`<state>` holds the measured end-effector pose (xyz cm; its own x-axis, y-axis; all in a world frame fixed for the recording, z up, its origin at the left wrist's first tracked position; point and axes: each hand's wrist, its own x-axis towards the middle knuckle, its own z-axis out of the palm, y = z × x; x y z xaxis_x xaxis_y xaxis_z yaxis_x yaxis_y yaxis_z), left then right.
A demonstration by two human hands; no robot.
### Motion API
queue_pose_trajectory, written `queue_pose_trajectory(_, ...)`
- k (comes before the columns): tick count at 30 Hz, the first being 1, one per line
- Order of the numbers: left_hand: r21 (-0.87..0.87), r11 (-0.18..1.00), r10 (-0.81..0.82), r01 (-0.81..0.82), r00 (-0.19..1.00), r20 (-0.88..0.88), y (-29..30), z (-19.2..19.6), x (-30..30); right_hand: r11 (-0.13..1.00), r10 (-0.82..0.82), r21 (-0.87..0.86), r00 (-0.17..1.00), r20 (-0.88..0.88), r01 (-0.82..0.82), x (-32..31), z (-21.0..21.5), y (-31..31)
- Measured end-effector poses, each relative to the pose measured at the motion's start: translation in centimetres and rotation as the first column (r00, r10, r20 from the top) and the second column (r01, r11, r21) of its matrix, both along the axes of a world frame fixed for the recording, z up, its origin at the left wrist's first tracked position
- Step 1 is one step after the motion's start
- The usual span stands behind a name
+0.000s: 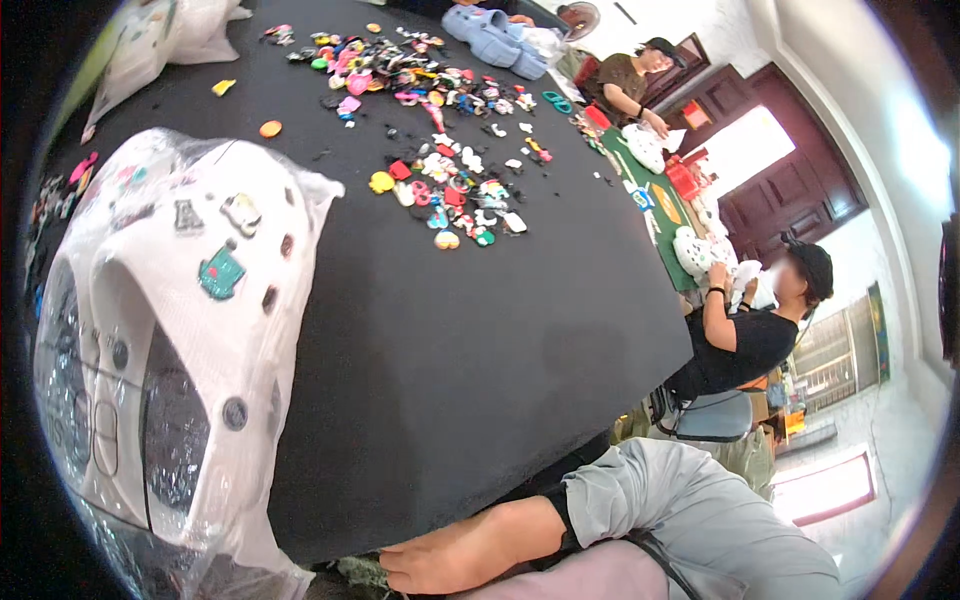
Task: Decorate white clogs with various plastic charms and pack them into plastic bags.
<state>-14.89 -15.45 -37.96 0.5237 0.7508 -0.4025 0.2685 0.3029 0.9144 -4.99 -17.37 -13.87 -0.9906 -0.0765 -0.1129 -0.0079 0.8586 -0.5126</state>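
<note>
A white clog (285, 215) in a clear plastic wrapper fills the left side, close to me; colourful charms, one of them green (221, 270), sit on its upper. No hand shows on it. Low in the picture, my right hand (470, 550) lies beside the near edge of the dark table (450, 400), below a black cuff and a grey sleeve. Its fingers are curled together by a greenish patch; what they hold, if anything, is hidden. My left hand is out of sight. Farther back, a pile of small shoe charms (370, 75) spreads across the table.
Blue clogs (495, 42) stand at the far table edge. Another wrapped white shoe (140, 45) is at the back left. On the right, two people sit at a green-topped table (650, 195) with white clogs and red bins (684, 178). A chair (710, 415) stands beyond my arm.
</note>
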Motion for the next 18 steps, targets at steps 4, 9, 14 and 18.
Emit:
queue_pose_trajectory(4, -0.068, 0.998, 0.008, -0.01, 1.0, -0.021, -2.8, -0.8, -1.1, 0.998, -0.03, 0.053, 0.998, -0.06, 0.033, -0.3, 1.4, 0.0)
queue_pose_trajectory(9, -0.155, 0.987, 0.035, -0.046, 0.997, -0.07, -6.9, -1.2, -3.4, 0.994, -0.099, -0.051, 0.995, 0.017, 0.1, -0.1, 3.2, 0.6)
queue_pose_trajectory(14, -0.244, 0.963, 0.083, -0.117, 0.986, -0.146, -12.1, -1.0, -6.2, 0.995, -0.103, -0.016, 0.995, -0.007, 0.103, 0.5, 4.2, 0.6)
queue_pose_trajectory(18, -0.287, 0.937, 0.132, -0.197, 0.964, -0.232, -15.6, 0.0, -9.0, 0.991, -0.132, -0.017, 0.986, -0.097, 0.131, 1.5, 4.2, 0.4)
